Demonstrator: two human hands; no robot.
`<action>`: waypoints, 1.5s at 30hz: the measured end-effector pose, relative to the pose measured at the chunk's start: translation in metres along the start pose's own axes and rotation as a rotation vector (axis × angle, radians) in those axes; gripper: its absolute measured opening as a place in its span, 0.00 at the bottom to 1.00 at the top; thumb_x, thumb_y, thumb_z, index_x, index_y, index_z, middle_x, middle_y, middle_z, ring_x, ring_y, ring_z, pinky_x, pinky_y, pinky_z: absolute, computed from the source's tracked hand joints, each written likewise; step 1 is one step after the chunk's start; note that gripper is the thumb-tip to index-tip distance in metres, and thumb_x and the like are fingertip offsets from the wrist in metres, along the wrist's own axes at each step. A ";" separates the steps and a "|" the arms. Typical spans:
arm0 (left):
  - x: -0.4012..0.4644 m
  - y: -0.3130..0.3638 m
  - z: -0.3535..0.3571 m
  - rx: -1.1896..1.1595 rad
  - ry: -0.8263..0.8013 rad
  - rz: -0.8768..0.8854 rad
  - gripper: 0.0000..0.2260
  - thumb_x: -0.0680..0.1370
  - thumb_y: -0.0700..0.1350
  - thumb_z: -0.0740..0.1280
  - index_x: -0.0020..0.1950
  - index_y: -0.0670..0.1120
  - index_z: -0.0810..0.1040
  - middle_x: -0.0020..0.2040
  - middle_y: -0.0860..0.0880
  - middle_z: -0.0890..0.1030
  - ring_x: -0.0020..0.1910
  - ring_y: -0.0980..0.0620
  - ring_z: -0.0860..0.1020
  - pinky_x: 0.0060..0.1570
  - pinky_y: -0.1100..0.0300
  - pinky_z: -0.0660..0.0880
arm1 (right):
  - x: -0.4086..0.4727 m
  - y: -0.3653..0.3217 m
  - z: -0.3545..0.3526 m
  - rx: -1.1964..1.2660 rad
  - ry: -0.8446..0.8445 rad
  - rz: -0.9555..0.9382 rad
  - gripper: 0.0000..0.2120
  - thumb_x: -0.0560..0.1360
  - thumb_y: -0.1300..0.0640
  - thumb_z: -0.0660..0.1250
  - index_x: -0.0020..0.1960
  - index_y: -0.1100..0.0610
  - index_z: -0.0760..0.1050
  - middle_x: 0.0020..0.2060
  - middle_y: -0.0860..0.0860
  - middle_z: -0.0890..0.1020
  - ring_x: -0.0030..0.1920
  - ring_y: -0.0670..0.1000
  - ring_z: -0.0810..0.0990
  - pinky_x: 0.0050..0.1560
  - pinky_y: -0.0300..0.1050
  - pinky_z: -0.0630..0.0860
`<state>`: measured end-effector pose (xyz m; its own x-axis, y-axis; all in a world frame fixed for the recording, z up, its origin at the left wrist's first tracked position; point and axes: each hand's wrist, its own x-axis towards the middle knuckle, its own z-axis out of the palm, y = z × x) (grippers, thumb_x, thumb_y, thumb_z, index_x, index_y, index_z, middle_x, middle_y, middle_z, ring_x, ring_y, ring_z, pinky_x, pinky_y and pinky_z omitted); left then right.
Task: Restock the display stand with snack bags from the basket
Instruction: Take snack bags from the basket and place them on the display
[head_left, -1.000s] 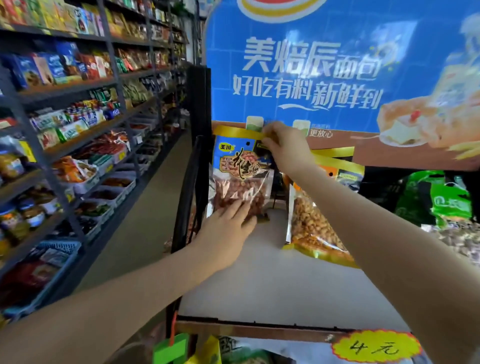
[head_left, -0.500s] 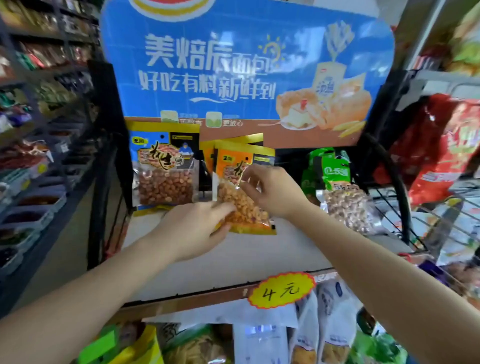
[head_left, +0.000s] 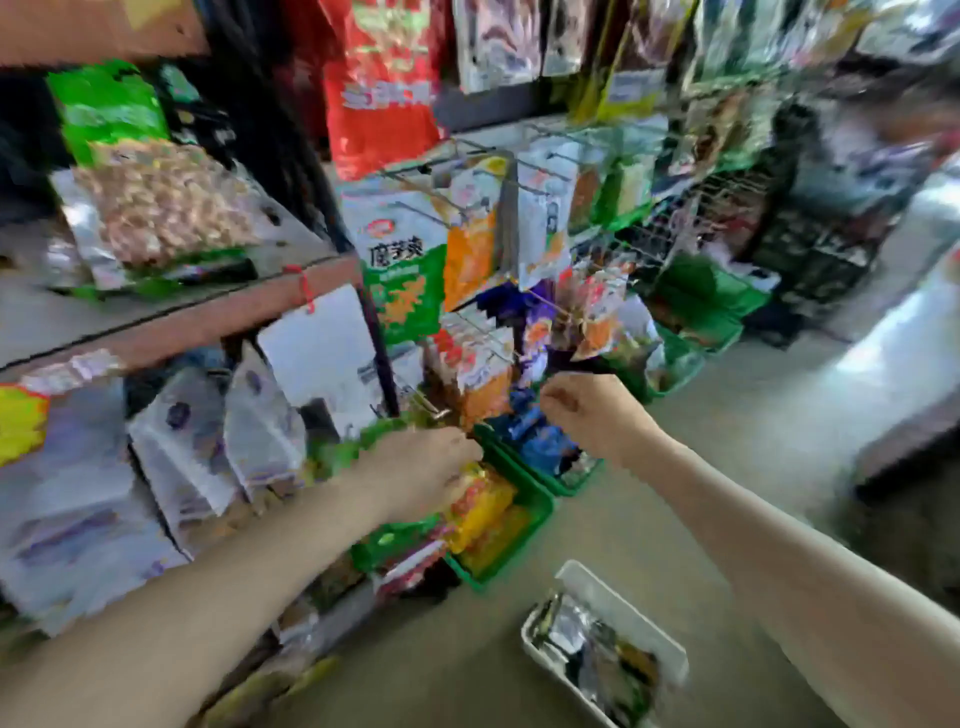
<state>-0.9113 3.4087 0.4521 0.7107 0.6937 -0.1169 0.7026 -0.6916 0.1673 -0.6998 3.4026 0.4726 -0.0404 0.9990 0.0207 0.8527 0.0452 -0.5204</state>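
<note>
The view is blurred. A white basket (head_left: 626, 605) sits on the floor at the lower right, with silvery and dark snack bags (head_left: 597, 654) inside. The display stand's shelf (head_left: 208, 322) runs along the left and carries a green bag of nuts (head_left: 156, 208). My left hand (head_left: 426, 473) hangs with curled fingers just over yellow-orange bags (head_left: 483, 504) in a green bin (head_left: 524, 525); whether it grips anything is unclear. My right hand (head_left: 592, 415) is a loose fist in the air, right of the left hand, with nothing visible in it. Both hands are well above the basket.
White bags (head_left: 260, 431) fill the stand's lower tier. A wire rack (head_left: 506, 208) of hanging snack packets stands behind the hands, with more green bins (head_left: 711, 312) at its foot. A red bag (head_left: 384, 88) hangs above. Bare floor (head_left: 727, 441) stretches to the right.
The view has swung down and to the right, away from the top shelf. Both hands have left the orange nut bag on the shelf and dropped towards the bins near the floor.
</note>
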 end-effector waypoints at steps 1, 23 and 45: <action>0.018 0.014 0.022 -0.015 -0.107 -0.008 0.16 0.79 0.48 0.57 0.65 0.47 0.71 0.61 0.47 0.75 0.59 0.44 0.75 0.52 0.53 0.75 | -0.011 0.035 0.000 -0.019 -0.040 0.079 0.08 0.76 0.57 0.61 0.39 0.55 0.74 0.34 0.56 0.76 0.36 0.53 0.74 0.41 0.48 0.72; 0.327 0.133 0.422 -0.254 -0.896 0.012 0.15 0.79 0.45 0.57 0.66 0.48 0.68 0.60 0.45 0.78 0.55 0.46 0.77 0.51 0.55 0.75 | -0.132 0.477 0.221 0.288 -0.421 1.192 0.11 0.76 0.58 0.57 0.51 0.60 0.76 0.51 0.58 0.83 0.50 0.58 0.80 0.49 0.49 0.76; 0.341 0.103 0.798 0.199 -0.729 0.357 0.36 0.68 0.51 0.74 0.71 0.43 0.64 0.73 0.40 0.63 0.69 0.41 0.67 0.64 0.48 0.68 | -0.138 0.687 0.553 0.202 -0.879 0.755 0.24 0.68 0.38 0.68 0.59 0.47 0.72 0.59 0.52 0.74 0.63 0.56 0.66 0.67 0.57 0.59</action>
<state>-0.5683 3.4142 -0.3515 0.6885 0.1699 -0.7051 0.3754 -0.9153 0.1460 -0.3966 3.2943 -0.3596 0.0274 0.4229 -0.9058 0.7194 -0.6374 -0.2759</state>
